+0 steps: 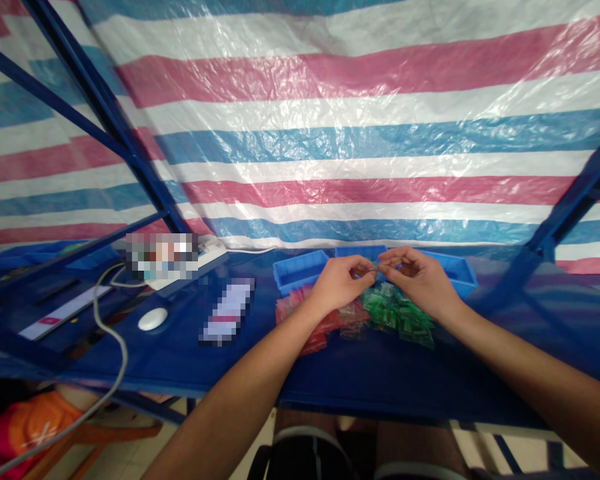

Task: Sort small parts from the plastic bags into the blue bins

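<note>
My left hand [337,283] and my right hand [415,280] meet above the blue table top, their fingertips pinching a tiny translucent piece [375,266] between them. It is too small to make out clearly. Just below my left hand lies a heap of small red plastic packets [320,319]. A heap of small green plastic packets [397,315] lies below my right hand, touching the red heap. Behind my hands stand several blue plastic bins [300,270], partly hidden by my fingers.
A white computer mouse [153,319] with a pale cable lies to the left, near a white power strip [180,273]. Two blurred objects [227,312] sit there too. A striped plastic tarp [360,140] on a blue metal frame [110,113] rises behind the table.
</note>
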Available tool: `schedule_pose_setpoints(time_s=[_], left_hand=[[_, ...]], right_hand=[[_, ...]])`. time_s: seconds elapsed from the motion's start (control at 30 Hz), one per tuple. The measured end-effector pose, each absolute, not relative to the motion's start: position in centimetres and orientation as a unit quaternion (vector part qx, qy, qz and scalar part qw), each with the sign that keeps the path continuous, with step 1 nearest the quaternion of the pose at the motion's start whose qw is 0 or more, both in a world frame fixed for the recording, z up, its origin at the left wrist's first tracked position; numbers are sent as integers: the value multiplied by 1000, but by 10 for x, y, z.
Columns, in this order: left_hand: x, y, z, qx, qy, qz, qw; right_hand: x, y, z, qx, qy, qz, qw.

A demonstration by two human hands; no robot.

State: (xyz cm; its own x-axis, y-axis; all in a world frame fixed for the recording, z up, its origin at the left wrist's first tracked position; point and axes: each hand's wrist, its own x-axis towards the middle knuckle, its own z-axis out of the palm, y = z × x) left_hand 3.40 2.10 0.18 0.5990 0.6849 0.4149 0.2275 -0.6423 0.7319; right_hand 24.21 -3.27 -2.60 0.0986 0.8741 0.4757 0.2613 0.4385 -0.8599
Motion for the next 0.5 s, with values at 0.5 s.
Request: schedule_pose_setpoints(time_s=[0.5], left_hand=[[35,12,5,867,278,336,243]], right_hand=[[238,-37,-24,-438,-661,292,536]])
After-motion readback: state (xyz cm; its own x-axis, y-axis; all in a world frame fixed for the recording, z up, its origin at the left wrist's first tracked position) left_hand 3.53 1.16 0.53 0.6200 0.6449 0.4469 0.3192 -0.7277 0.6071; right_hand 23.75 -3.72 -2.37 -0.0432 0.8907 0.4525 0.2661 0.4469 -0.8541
